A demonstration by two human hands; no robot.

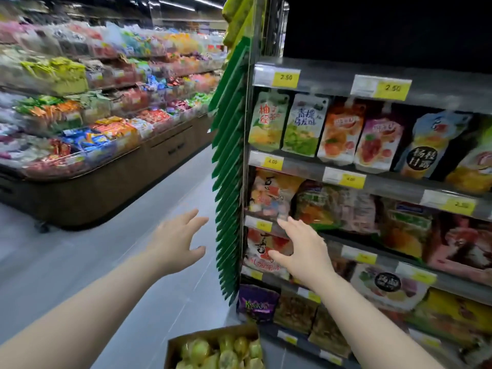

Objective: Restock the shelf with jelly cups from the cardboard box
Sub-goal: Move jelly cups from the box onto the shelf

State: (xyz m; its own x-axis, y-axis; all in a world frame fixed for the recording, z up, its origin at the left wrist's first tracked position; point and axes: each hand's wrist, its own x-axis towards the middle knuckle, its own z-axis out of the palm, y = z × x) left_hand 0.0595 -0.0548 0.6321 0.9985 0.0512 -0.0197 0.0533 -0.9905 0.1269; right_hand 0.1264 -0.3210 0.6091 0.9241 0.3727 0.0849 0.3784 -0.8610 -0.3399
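Head view: the right hand (300,249) reaches out with fingers spread and empty toward the shelf (372,185), in front of a bagged snack on a lower tier. Left hand (177,242) hovers open over the aisle floor (119,262), holding nothing. Below both, the cardboard box (213,339) sits filled with yellow jelly cups (226,352).

Shelf (332,82): stands at your 2 o'clock, grey tiers with yellow price tags (286,77) on the front edges.
Upper tier: upright pouches (269,121), side by side in a row.
Middle tiers: snack bags (274,195), packed close together.
Lowest tier: purple bag (257,302) at its left end.
Floor (165,209): grey; cardboard box (207,336) sits at your 6 o'clock, display island (106,193) at 10 o'clock.
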